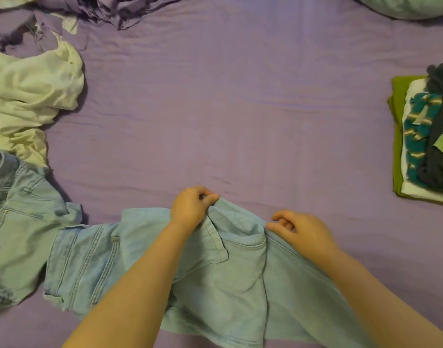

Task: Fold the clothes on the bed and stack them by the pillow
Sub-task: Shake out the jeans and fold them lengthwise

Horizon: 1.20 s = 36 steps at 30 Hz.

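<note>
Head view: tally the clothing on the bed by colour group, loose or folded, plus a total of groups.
Light blue denim: 2, the jeans gripped by the left hand and right hand, and the denim garment at left
White, crumpled: 1 heap
Purple, crumpled: 1 heap
Folded stack, mixed colours: 1
Total: 5

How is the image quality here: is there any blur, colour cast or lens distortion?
Head view: dim, soft light with a purple-green cast and only faint shadows; the right hand looks slightly motion-blurred, the left hand on the light blue jeans sharper; wide-angle bending shows at the edges, near the folded stack.
</note>
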### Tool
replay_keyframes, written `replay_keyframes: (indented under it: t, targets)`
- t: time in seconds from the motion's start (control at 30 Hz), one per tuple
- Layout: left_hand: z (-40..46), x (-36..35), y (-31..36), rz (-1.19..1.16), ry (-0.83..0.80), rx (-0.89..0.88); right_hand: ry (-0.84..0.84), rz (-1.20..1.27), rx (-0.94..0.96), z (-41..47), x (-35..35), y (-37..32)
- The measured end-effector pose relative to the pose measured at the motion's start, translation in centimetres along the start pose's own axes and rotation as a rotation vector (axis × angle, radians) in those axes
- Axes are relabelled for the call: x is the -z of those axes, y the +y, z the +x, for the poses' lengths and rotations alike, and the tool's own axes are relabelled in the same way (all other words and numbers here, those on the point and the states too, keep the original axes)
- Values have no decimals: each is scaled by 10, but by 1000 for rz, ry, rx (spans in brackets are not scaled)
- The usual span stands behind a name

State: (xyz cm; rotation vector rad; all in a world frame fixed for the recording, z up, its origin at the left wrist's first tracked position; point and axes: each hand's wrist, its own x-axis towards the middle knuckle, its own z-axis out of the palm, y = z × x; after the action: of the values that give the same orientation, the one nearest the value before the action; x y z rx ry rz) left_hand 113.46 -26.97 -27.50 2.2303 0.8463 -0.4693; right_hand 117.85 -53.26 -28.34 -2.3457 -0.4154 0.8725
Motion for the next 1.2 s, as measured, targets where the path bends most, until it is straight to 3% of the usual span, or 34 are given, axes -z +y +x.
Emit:
replay_keyframes:
  t: [0.1, 0.23, 0.33, 0.37, 0.43, 0.5, 0.57, 0.77, 0.97, 1.07, 1.2]
  targets:
    - [1, -13, 1, 163, 132, -51, 23, -266, 117, -9, -8, 6]
    - [-5, -22, 13, 380, 286, -84, 37, -474, 104, -11, -12, 21]
    - [-22, -30, 34, 343, 387, -377, 45, -582, 126, -1, -9, 23]
    - [-30, -34, 42, 316, 359, -516, 73, -578, 103, 0, -5, 24]
    - [-47, -47, 58, 306, 128, -667, 108, -480, 35, -9, 9, 30]
    - [-59, -65, 70, 395, -143, -642, 42, -399, 29, -34, 24, 47]
    - [-64, -81, 80, 531, -274, -610, -61, -369, -3, -69, 32, 69]
    - [-70, -99, 102, 525, -275, -582, -170, -200, -255, -156, 58, 140]
    - [-80, -130, 126, 606, -179, -616, 90, -414, -210, -125, 120, 168]
    - [-93, -161, 154, 662, -272, -682, 84, -414, -170, -101, 127, 171]
    - [-106, -198, 188, 643, -277, -706, 78, -267, -182, -123, 130, 197]
